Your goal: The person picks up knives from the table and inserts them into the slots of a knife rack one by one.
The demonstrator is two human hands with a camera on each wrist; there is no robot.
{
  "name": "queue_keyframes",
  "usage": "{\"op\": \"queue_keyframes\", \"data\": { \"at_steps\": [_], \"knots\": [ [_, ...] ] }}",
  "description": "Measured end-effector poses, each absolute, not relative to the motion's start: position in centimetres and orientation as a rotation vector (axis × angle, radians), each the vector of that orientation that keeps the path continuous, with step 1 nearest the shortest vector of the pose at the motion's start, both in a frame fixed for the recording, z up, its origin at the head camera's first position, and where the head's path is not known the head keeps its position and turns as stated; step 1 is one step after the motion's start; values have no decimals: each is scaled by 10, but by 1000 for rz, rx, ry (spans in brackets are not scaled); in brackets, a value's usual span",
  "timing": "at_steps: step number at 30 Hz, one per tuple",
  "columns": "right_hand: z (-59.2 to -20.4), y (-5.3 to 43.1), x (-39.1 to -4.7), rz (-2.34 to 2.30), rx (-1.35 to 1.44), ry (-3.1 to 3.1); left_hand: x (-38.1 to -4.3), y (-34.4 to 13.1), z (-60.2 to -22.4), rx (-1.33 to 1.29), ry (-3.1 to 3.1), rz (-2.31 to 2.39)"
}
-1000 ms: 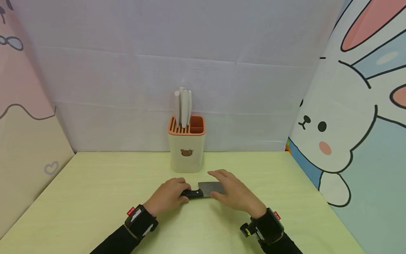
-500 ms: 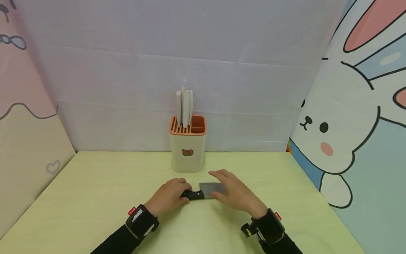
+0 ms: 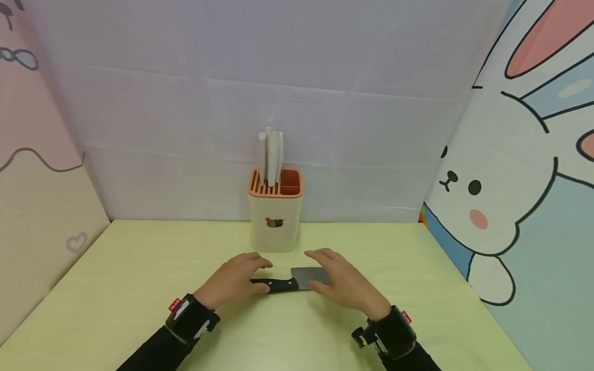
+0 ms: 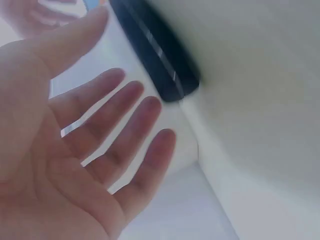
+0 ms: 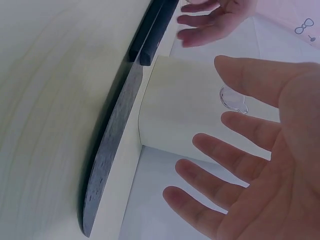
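Observation:
A cleaver (image 3: 303, 276) with a black handle (image 3: 280, 285) and a grey blade lies flat on the table, handle toward the left. My left hand (image 3: 233, 279) is beside the handle's end with its fingers extended; the left wrist view shows the palm with nothing in it and the handle (image 4: 157, 50) apart from the fingertips. Over the blade's right part hovers my right hand (image 3: 347, 281), fingers spread and holding nothing. In the right wrist view the whole blade (image 5: 112, 145) shows, clear of that hand's fingers (image 5: 220, 175).
Behind the cleaver stands a cream knife block (image 3: 275, 226) with an orange slotted top, several white-handled knives (image 3: 271, 157) upright in it. A pale yellow table (image 3: 153, 268) stretches around. White sheeting hangs at the back, and a rabbit-print panel (image 3: 501, 216) borders the right.
My left hand has let go of the cleaver's handle and drawn back to the left, its fingers opening. The cleaver stays on the table. My right hand has barely moved.

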State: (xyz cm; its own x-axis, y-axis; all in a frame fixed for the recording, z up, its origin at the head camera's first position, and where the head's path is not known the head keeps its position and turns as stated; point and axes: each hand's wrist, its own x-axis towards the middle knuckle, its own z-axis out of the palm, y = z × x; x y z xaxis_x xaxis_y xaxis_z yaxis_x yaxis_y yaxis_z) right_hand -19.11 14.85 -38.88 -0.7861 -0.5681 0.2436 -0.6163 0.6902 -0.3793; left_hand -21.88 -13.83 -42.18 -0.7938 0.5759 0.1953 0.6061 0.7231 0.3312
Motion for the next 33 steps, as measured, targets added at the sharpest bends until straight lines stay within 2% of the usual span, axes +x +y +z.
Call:
{"op": "queue_keyframes", "data": {
  "at_steps": [13,23,33],
  "knots": [
    [-384,121,-199,722,1155,-2725,-221,-174,-408,-836,-2667,-657],
    [-404,89,-218,555,1238,-2829,-215,-189,-407,-787,-2750,-668],
    [-416,76,-220,401,1170,-2891,-216,-191,-406,-807,-2752,-665]
  ]
}}
